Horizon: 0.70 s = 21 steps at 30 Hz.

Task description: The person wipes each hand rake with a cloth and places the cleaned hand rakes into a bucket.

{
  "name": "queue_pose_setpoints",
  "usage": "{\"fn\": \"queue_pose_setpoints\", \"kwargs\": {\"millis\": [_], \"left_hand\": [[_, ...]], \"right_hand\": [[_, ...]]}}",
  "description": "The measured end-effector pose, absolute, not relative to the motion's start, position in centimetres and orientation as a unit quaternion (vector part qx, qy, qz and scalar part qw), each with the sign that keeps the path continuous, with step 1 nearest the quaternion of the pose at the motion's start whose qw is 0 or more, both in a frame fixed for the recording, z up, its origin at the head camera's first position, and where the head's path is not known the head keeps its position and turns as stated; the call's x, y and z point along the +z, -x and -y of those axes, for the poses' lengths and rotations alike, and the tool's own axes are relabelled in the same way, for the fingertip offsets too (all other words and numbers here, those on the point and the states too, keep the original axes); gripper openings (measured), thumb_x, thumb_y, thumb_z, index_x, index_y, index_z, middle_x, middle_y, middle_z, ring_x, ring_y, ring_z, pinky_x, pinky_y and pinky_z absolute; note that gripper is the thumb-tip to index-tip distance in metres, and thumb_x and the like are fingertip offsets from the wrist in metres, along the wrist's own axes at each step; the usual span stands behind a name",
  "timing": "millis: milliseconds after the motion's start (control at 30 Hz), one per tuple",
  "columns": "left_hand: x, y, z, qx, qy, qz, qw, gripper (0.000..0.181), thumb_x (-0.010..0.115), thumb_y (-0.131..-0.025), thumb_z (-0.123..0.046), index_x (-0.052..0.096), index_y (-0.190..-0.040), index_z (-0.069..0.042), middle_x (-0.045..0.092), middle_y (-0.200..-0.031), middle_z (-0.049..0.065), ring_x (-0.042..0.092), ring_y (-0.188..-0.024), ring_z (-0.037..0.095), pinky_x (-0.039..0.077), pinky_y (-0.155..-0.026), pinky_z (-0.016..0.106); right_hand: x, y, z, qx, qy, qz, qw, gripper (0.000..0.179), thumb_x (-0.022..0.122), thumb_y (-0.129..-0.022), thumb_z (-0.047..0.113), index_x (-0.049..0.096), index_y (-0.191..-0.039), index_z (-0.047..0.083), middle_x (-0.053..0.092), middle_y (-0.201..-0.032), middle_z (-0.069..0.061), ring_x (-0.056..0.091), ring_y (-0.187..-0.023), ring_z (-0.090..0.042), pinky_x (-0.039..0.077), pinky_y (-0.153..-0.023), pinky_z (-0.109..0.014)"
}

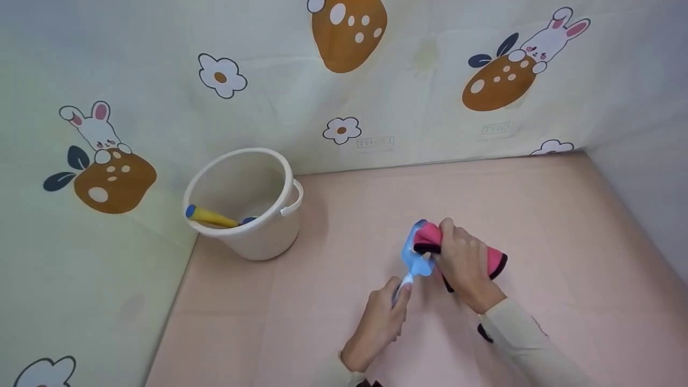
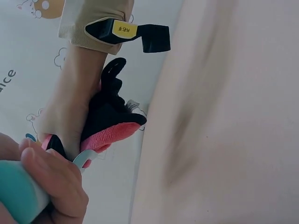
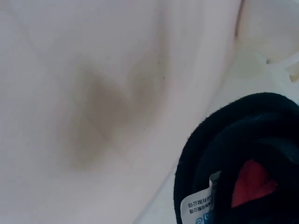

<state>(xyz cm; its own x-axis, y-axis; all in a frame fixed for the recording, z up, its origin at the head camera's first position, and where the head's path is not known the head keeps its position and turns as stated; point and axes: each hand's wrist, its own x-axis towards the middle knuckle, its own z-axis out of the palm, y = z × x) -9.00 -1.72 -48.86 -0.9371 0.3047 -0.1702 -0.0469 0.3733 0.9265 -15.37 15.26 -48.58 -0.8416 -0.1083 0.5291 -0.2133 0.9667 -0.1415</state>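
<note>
My left hand grips the pale handle of a small blue hand trowel, holding it tilted above the floor with its blade pointing away. My right hand holds a pink cloth with black edging and presses it against the trowel's blade, covering part of it. In the left wrist view, the left fingers wrap around the trowel's teal and white handle. The cloth's black side and white label show in the right wrist view, where the right hand is out of sight.
A white bucket with a side handle stands at the back left, against the wall. Inside it leans a tool with a yellow handle and blue end. Walls printed with rabbits and flowers bound the pale pink floor.
</note>
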Motion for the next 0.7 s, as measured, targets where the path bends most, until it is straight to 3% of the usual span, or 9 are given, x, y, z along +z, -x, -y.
{"fn": "queue_pose_setpoints", "kwargs": {"millis": [267, 533, 700], "left_hand": [[-49.3, 9.4, 1.7, 0.531, -0.102, -0.826, 0.159, 0.03, 0.039, -0.101, -0.032, 0.048, -0.085, -0.008, 0.041, -0.053, -0.008, 0.036, -0.035, 0.002, 0.031, -0.032, 0.015], [-50.3, 10.0, 2.4, 0.52, -0.087, -0.825, 0.203, 0.034, 0.038, -0.101, -0.034, 0.051, -0.086, -0.006, 0.042, -0.054, -0.007, 0.036, -0.036, 0.005, 0.03, -0.033, 0.016], [-51.1, 9.8, 3.0, 0.521, -0.064, -0.821, 0.226, 0.035, 0.039, -0.1, -0.034, 0.053, -0.089, -0.003, 0.042, -0.054, -0.007, 0.035, -0.038, 0.006, 0.03, -0.034, 0.016]], "right_hand": [[-49.9, 15.3, -16.5, 0.08, -0.131, 0.939, 0.308, 0.04, 0.079, -0.072, 0.009, 0.048, -0.094, -0.001, 0.057, -0.068, -0.018, 0.053, -0.053, -0.026, 0.053, -0.052, -0.039], [-49.0, 16.0, -18.3, 0.145, -0.102, 0.912, 0.369, 0.028, 0.072, -0.076, 0.004, 0.051, -0.093, -0.003, 0.056, -0.065, -0.019, 0.053, -0.05, -0.029, 0.051, -0.048, -0.04], [-47.3, 16.3, -19.7, 0.258, -0.049, 0.902, 0.341, 0.035, 0.071, -0.076, 0.002, 0.048, -0.101, -0.005, 0.06, -0.073, -0.023, 0.058, -0.056, -0.034, 0.051, -0.054, -0.048]]}}
